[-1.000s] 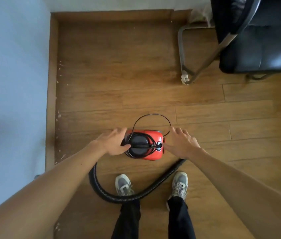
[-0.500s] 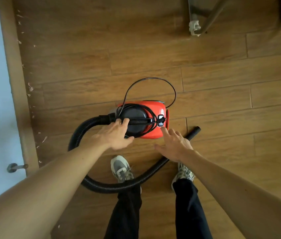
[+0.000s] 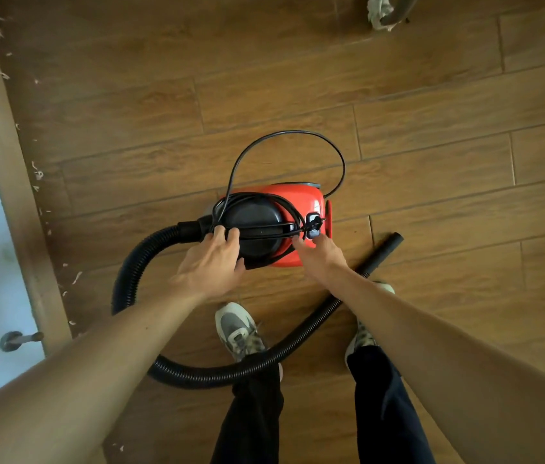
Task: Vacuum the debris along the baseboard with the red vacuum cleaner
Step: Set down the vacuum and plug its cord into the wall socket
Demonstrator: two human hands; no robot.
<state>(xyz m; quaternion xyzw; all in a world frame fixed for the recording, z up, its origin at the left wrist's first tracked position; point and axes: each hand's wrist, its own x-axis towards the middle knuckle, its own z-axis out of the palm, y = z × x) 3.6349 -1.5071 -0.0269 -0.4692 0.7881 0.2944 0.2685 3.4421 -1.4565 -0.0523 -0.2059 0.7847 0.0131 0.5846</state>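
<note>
A chair leg (image 3: 385, 13) sits at upper right and a door stop (image 3: 18, 339) at lower left. The black hose (image 3: 204, 376) loops past the shoes (image 3: 236, 329). Debris (image 3: 38, 174) dots the baseboard (image 3: 6, 162) on the left. The red vacuum cleaner (image 3: 301, 199) stands at centre. The left hand (image 3: 214, 264) rests loose-fingered on its wound cord (image 3: 284, 131), and the right hand (image 3: 319, 254) touches the plug (image 3: 313, 224); I cannot tell if it pinches.

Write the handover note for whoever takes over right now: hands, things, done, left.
Left hand: fingers rest on the wound power cord atop the red vacuum cleaner.
Right hand: fingertips at the plug; grip unclear.
Hose loops on the floor, nozzle lying right of the vacuum.
Done: nothing vacuumed; debris lines the baseboard.
Left: unwind cord, plug in, vacuum.
</note>
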